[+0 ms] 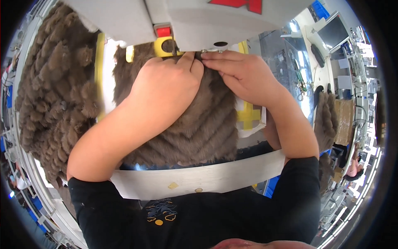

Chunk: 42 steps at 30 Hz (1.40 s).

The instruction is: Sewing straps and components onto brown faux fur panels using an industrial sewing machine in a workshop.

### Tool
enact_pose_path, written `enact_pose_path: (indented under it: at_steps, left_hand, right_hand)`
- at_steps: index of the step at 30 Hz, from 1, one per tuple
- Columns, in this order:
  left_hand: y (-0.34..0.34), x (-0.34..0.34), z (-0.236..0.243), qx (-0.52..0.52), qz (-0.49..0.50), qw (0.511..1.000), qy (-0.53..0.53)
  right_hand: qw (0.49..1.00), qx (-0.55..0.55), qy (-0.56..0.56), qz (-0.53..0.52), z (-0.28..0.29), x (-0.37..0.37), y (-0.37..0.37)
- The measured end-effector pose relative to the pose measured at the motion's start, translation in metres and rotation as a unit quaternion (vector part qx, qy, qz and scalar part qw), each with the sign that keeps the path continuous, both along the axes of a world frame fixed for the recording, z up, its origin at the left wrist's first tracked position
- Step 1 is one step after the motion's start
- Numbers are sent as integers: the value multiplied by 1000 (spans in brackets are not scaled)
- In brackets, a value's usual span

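A brown fur piece [186,128] lies under the head of a white sewing machine [224,25], on a bed marked with yellow tape [248,118]. My left hand [166,83] has bent fingers pressed on the fur just below the needle area by the yellow plate [159,45]. My right hand [244,74] is beside it, its fingers held together, their tips pinching the fur's edge close to the presser foot. The fingertips and the exact seam are partly hidden.
A pile of fluffy brown fur [54,103] fills the left side. A white board [207,176] runs along my front. At right are a monitor [331,32], a cardboard box [344,122], more fur [325,120] and another person [354,168].
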<state>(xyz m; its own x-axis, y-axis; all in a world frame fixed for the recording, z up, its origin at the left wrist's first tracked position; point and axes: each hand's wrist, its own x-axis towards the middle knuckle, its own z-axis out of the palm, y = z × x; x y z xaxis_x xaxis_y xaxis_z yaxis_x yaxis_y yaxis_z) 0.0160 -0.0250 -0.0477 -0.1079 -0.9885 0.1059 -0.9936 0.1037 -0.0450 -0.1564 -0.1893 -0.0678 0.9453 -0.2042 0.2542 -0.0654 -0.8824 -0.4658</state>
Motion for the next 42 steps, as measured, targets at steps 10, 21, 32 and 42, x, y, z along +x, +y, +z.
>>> enact_pose_path:
  at_steps: [10, 21, 32, 42]
  left_hand:
    - [0, 1, -2, -18, -1, 1000, -15]
    - [0, -1, 3, -21, -14, 1000, 6]
    - [7, -4, 11, -15, -43, 999, 8]
    - [12, -12, 14, 21, -52, 998, 14]
  right_hand:
    - [997, -74, 35, 7, 0, 4, 5]
    - [998, -60, 30, 16, 2, 4, 7]
    - [997, -56, 39, 35, 6, 2, 13]
    - [997, -44, 52, 45, 14, -3, 18]
